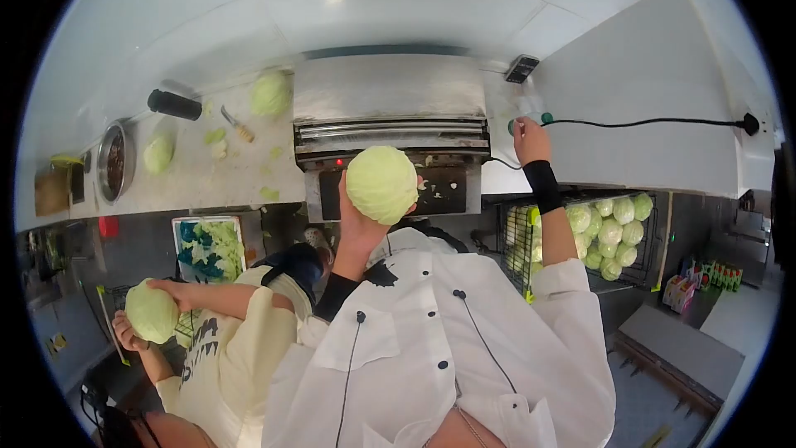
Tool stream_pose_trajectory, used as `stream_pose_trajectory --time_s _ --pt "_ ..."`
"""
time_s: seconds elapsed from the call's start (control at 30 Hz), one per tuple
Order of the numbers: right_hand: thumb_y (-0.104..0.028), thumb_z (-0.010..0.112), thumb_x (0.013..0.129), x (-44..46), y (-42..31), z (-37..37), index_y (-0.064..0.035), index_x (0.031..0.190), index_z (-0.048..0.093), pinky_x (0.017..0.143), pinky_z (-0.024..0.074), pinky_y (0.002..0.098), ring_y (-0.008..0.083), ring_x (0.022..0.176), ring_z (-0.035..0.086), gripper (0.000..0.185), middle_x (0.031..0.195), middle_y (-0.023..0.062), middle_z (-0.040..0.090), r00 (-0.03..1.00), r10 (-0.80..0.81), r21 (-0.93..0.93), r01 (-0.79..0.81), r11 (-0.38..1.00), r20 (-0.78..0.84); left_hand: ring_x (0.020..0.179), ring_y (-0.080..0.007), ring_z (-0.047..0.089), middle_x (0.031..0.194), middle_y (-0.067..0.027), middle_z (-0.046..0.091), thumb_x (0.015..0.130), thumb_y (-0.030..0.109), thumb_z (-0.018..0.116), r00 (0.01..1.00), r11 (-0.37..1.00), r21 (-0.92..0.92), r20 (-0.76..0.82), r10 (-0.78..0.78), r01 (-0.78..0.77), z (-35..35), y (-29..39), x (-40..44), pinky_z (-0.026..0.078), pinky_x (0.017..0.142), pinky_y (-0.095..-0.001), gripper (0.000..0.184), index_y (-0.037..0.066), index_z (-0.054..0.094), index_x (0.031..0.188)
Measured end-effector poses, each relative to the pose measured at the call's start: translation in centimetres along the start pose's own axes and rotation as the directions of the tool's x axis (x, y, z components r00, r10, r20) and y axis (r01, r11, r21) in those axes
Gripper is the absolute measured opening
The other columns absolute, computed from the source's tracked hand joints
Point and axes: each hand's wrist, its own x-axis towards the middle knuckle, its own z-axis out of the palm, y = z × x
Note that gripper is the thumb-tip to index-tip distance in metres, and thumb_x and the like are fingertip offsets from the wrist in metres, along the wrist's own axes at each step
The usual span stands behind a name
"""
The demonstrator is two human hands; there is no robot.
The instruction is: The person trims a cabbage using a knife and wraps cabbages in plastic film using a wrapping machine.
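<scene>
Clock directions from the held cabbage (381, 185), which is pale green and sits near mid-view, up off the machine's dark plate (448, 187). Left hand (358, 228) has it: fingers spread wide around the underside, palm below, fingertips poking out at the cabbage's 3. Right hand (531, 141) is out between 2 and 3, over the counter by the wall; fingers bent and bunched at a small green piece (512, 126). Can't tell if they grip it or just touch. Both wrists carry black bands. Silver machine (390, 87) is at 12, red light lit, scraps on the plate. Black cord (647, 122) runs along 3 to a wall plug (750, 124). Counter at 10: a loose cabbage (271, 94) beside the machine, a knife (240, 127) lying among leaf bits, a black cylinder (174, 104). At 9, another cabbage (158, 153), then a metal bowl (116, 162). At 8, a leaf-filled tray (176, 241), and beyond it a co-worker (240, 328) holding a cabbage (152, 311) in two hands. Between 3 and 4, glossy cabbages (609, 232) piled in a black wire basket (502, 232).
</scene>
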Motion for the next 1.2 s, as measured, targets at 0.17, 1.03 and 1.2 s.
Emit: stream_pose_trajectory --time_s 0.17,1.03,1.2 --pt "-0.019 0.059 0.097 -2.9 -6.9 -3.5 -0.0064 0.114 0.065 0.073 0.0533 0.0316 0.0208 0.080 0.068 0.022 0.094 0.0101 0.071 0.990 -0.022 0.592 -0.066 0.803 0.139 0.136 -0.0350 0.043 0.147 -0.0100 0.046 0.099 0.059 0.038 0.979 0.973 0.157 -0.086 0.183 -0.168 -0.7 0.1 -0.2 0.047 0.098 -0.0568 0.063 0.018 0.041 0.146" --pt "-0.026 0.089 0.067 -1.8 -17.0 0.5 -0.0012 0.147 0.025 0.111 0.0384 0.0385 0.0280 0.132 0.045 0.106 0.139 0.0193 0.045 0.925 -0.327 0.917 -0.052 0.394 0.193 0.109 -0.0191 0.057 0.123 -0.0132 0.058 0.100 0.035 0.057 0.944 -0.115 0.993 0.061 0.323 -0.025 1.9 5.5 7.6 0.046 0.092 -0.0310 0.055 0.008 0.042 0.146" --pt "-0.039 0.090 0.063 7.1 -20.1 4.6 -0.0028 0.143 0.033 0.105 0.0433 0.0431 0.0337 0.126 0.050 0.105 0.134 0.0220 0.050 0.899 -0.436 0.744 0.261 0.615 0.045 0.108 -0.0206 0.059 0.123 -0.0151 0.059 0.101 0.037 0.053 0.927 -0.181 0.980 -0.007 0.376 0.081 5.2 10.8 12.7 0.048 0.090 -0.0331 0.054 0.005 0.044 0.143"
